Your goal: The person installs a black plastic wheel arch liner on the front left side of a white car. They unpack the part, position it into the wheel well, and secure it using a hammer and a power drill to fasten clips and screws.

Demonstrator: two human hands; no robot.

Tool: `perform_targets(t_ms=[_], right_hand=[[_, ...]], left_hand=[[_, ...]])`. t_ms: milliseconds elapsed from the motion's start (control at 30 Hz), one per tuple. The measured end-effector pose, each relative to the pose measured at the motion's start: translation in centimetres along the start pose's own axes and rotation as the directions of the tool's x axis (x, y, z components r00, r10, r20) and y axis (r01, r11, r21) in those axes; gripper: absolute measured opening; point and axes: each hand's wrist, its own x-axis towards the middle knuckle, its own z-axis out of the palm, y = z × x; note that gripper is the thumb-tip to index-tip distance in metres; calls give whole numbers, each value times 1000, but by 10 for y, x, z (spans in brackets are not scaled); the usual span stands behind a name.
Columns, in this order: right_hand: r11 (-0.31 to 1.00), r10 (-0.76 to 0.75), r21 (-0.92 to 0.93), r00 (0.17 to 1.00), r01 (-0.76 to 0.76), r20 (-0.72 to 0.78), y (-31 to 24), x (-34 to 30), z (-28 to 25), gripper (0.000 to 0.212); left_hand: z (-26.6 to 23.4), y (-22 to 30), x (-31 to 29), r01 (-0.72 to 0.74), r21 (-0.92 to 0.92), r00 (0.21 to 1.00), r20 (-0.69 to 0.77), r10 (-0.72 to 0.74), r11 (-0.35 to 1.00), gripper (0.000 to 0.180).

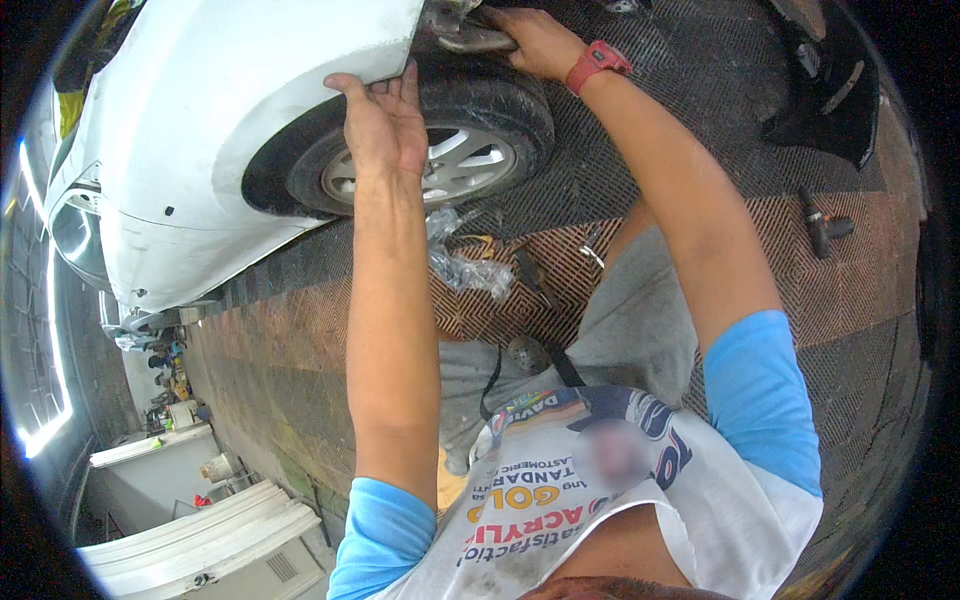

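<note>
A white car fender arches over the front wheel. My left hand is at the fender's lower edge, palm toward me. Its thumb lies apart on the outer face and its fingers go up behind the edge, their tips hidden. Ahead of the tyre, my right hand, with a red watch on its wrist, has its fingers closed over a dark grey, scuffed part beside the fender's end. What kind of part it is cannot be made out.
Crumpled clear plastic and a dark tool lie between the wheel and my legs. A cordless drill rests on the ribbed floor mats to the right. Beyond it sits a black body panel. White panels stand at lower left.
</note>
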Motion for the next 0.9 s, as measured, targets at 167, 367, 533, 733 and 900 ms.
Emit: perform_targets(t_ms=[167,367,533,733,900], right_hand=[[1000,4,18,1000,-4,3,3,3,2,70],[1000,-13,0,1000,13,-10,6,10,4,71],[993,88,64,986,-98,142,-7,17,-11,68],[993,47,105,999,-48,14,-11,14,-24,58],[984,46,-169,995,-59,-83,-27,-39,-3,69]], left_hand=[[1,-2,1,-12,22,1000,-12,12,1000,74],[5,-1,0,-21,37,1000,-18,22,999,71],[2,2,-1,-27,35,1000,2,27,999,70],[4,-2,2,-17,21,1000,-1,17,1000,68],[7,0,-5,-55,29,998,-6,55,998,69]])
